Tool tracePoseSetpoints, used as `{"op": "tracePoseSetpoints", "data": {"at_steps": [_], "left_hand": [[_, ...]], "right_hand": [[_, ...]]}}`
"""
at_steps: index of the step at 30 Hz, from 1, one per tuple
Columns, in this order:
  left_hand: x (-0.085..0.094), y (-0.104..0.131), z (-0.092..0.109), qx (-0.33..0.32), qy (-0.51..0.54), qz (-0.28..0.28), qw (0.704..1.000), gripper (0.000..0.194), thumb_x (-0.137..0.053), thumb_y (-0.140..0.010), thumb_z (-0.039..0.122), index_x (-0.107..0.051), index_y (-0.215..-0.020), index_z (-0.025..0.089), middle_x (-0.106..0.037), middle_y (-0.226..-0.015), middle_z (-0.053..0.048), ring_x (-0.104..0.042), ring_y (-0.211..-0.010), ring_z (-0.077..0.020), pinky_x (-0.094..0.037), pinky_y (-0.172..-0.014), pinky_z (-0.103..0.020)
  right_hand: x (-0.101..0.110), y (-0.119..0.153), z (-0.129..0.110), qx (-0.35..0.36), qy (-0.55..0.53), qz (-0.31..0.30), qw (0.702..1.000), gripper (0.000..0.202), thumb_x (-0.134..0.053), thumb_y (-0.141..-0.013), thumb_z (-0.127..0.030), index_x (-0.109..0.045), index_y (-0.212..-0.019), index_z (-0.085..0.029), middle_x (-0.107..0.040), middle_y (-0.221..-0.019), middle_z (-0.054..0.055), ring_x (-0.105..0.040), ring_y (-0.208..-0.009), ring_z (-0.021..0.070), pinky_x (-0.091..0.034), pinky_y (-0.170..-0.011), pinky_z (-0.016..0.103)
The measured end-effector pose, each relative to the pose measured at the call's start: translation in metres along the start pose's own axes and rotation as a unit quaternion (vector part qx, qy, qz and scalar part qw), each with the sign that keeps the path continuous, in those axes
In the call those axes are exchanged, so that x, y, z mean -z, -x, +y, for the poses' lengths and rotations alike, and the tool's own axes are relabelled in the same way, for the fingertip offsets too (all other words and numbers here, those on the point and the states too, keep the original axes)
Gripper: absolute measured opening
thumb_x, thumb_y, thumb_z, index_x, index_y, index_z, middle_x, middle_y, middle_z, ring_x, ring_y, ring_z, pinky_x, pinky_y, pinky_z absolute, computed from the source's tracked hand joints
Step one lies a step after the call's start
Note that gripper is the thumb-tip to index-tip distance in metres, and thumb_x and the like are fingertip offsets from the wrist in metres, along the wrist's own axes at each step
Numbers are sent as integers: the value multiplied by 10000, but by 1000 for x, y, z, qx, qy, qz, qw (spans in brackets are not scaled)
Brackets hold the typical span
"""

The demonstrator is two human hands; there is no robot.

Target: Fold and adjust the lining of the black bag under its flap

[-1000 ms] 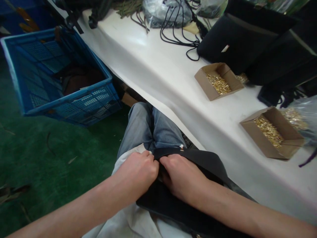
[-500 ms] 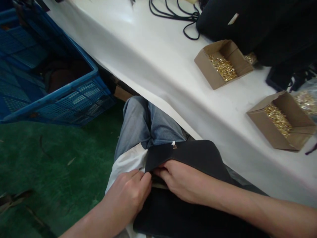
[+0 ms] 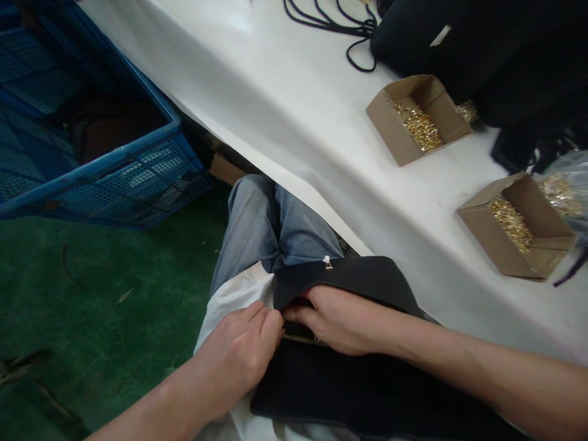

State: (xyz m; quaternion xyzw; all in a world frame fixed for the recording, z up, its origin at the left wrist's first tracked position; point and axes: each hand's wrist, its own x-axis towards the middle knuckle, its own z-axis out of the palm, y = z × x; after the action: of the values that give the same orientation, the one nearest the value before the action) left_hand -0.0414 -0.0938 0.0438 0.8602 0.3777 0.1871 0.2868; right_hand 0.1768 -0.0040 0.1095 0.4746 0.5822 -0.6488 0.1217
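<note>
On our lap lies the black bag (image 3: 349,392); our left hand (image 3: 239,355) pinches its flap edge, our right hand (image 3: 340,318) slips curled underneath. No readable writing.

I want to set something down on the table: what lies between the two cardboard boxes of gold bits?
In the head view, only bare white table shows between the nearer box and the farther box.

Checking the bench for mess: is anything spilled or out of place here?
Some gold fittings lie loose on the white table behind the far cardboard box, outside it. Both hands, left and right, work at the black bag on the lap; nothing there looks damaged.
</note>
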Motion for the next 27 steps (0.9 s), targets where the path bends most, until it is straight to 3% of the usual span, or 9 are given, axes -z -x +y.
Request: {"op": "tracePoseSetpoints", "data": {"at_steps": [4,7,10,12,14,16,20,27], "left_hand": [[1,-3,0,-17,17,22,999,207,-521,-1119,72,-531,-980,225,-574,-863,6,-549,-751,-194,-433,-639,-366],[6,-9,3,-3,7,43,999,119,-515,-1141,118,-576,-1083,202,-611,-892,1,-591,-783,-200,-482,-674,-365],[11,-12,5,-3,-32,60,998,97,-514,-1138,122,-588,-1158,181,-648,-921,-12,-621,-800,-213,-508,-699,-373],[12,-12,4,-8,-49,59,997,115,-503,-1132,107,-577,-1112,192,-644,-899,-9,-611,-764,-209,-496,-681,-368],[12,-11,1,-3,-54,53,997,138,-520,-1127,111,-552,-1043,215,-626,-871,0,-599,-732,-204,-478,-659,-366],[12,-9,-2,2,-51,46,998,140,-562,-1118,127,-541,-1023,226,-624,-871,3,-610,-733,-204,-479,-659,-370],[12,-6,-5,-1,-50,32,998,98,-576,-1104,117,-576,-1092,214,-664,-917,-9,-634,-731,-201,-487,-644,-373],[9,-5,-5,-12,-50,27,998,281,-532,-1110,109,-608,-1378,143,-767,-1034,-53,-744,-821,-190,-591,-725,-347]], "right_hand": [[7,-6,11,47,-23,-38,998,255,-587,-1064,-124,-825,-1118,-197,-822,-1201,63,-720,-1198,282,-497,-1136,350],[12,-13,19,37,15,-71,997,230,-605,-1035,-99,-779,-921,-195,-793,-964,31,-685,-859,223,-530,-840,288],[14,-18,20,27,51,-85,995,315,-622,-931,1,-674,-699,-205,-582,-631,-30,-446,-577,173,-423,-646,298],[10,-19,16,39,51,-70,995,316,-615,-916,19,-697,-712,-208,-629,-682,-16,-519,-645,188,-461,-725,299],[4,-18,12,59,7,-40,997,287,-602,-976,-24,-776,-843,-208,-774,-925,26,-676,-908,230,-511,-927,305],[-3,-16,9,60,-57,6,997,256,-589,-1055,-94,-815,-996,-199,-817,-1118,52,-710,-1109,257,-504,-1065,327],[-10,-13,10,48,-43,67,996,211,-600,-1108,-139,-808,-1133,-171,-820,-1137,74,-722,-1036,255,-523,-1010,336],[-13,-14,19,71,-27,71,995,257,-569,-1119,-89,-805,-1197,-155,-806,-1151,84,-720,-1029,241,-529,-1013,317]]}}
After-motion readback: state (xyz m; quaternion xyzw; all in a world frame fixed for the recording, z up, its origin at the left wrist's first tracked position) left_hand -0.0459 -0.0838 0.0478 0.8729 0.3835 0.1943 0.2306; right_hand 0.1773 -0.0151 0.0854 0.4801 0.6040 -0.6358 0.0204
